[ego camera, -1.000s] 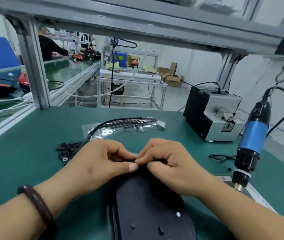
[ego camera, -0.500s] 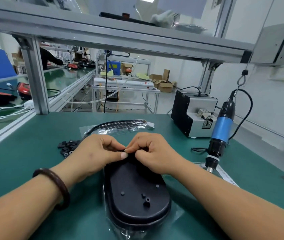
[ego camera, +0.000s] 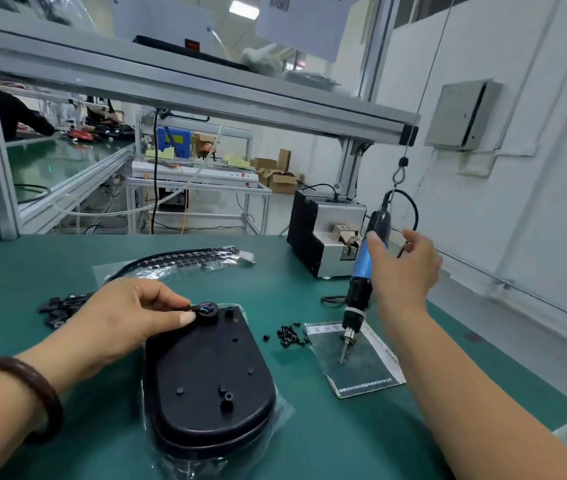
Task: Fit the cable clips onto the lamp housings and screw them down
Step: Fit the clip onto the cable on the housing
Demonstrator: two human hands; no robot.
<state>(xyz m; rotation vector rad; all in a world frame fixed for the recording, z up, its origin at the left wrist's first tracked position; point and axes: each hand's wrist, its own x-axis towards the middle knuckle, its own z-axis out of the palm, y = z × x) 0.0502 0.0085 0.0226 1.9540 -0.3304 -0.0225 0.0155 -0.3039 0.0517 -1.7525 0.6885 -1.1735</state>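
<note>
1. Head view, the only angle there is. The black lamp housing (ego camera: 206,375) lies flat on the green bench top (ego camera: 15,271), right in front of the person, sitting on a clear plastic bag (ego camera: 280,415).
2. The left hand (ego camera: 136,317) rests at the housing's far end. Thumb and forefinger pinch a thin black cable (ego camera: 190,308) where it meets a round black fitting (ego camera: 208,312) with coloured wires showing inside (I can't tell whether a clip is under those fingers). There's a dark bracelet (ego camera: 33,386) on that wrist.
3. The right hand (ego camera: 406,268) is up beside the blue screwdriver (ego camera: 361,271), which hangs from a hook. The thumb touches the blue body, but the other fingers are spread off to the side, so the hand is loose and hasn't wrapped around it.
4. The driver's bit points down over a grey sheet (ego camera: 358,362) just right of the housing.
5. A little heap of black screws (ego camera: 287,336) lies between the housing and that sheet.
6. The loose clips (ego camera: 60,306) are piled left of the housing, partly behind the left hand.
7. Further back lies a bagged sheet of black pads (ego camera: 185,261), and a screw feeder box (ego camera: 320,233) stands at the bench's far right.
</note>
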